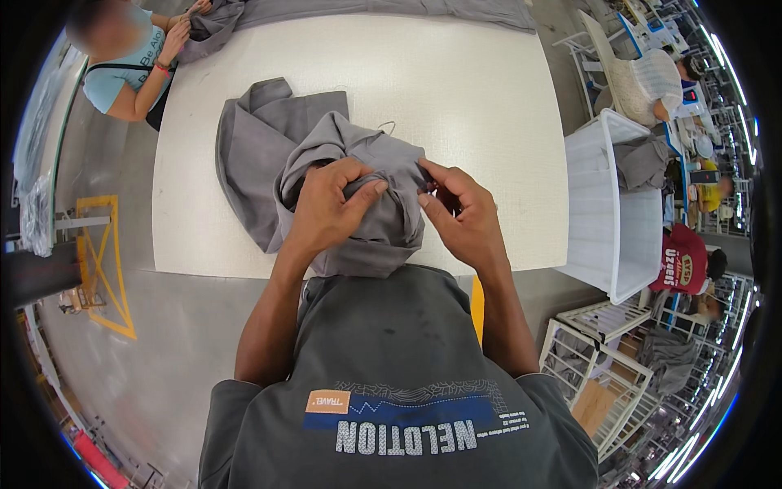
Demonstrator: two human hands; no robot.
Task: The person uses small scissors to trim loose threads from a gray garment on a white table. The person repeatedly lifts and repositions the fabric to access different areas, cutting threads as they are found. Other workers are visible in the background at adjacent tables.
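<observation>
A grey cloth garment (360, 223) lies bunched at the near edge of the white table (489, 104), with part of it spread out to the far left. My left hand (339, 202) grips a gathered fold of it between thumb and fingers, and some fingers are hidden in the cloth. At the garment's right side is my right hand (461, 208), its thumb and forefinger close to the fabric. A small dark object (431, 186) shows between the right fingers; it is mostly covered, so its kind is unclear. A loose thread (387, 127) sticks up beyond the cloth.
Across the table at the far left, a person (125, 79) handles more grey cloth (379, 11) along the far edge. A white plastic bin (592, 208) holding grey cloth stands against the right side. White metal racks (602, 367) are at the lower right; other people sit beyond.
</observation>
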